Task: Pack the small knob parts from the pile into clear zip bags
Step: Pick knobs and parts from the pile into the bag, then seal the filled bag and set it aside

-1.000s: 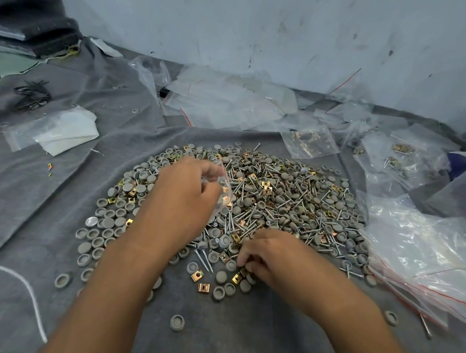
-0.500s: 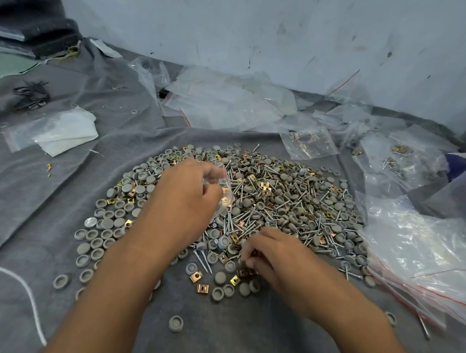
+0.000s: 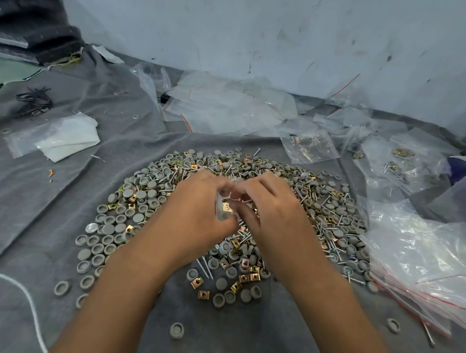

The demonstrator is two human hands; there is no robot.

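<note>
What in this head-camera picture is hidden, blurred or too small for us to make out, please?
- Small clear bag, head view: mostly hidden between the left hand and right hand; its full contents and whether its zip is open cannot be told.
- Fingertips of both hands: motion-blurred, so the exact grip is unclear.
- Dark tangle at far left: too small to identify.
- White cord: cut off by the left edge.
</note>
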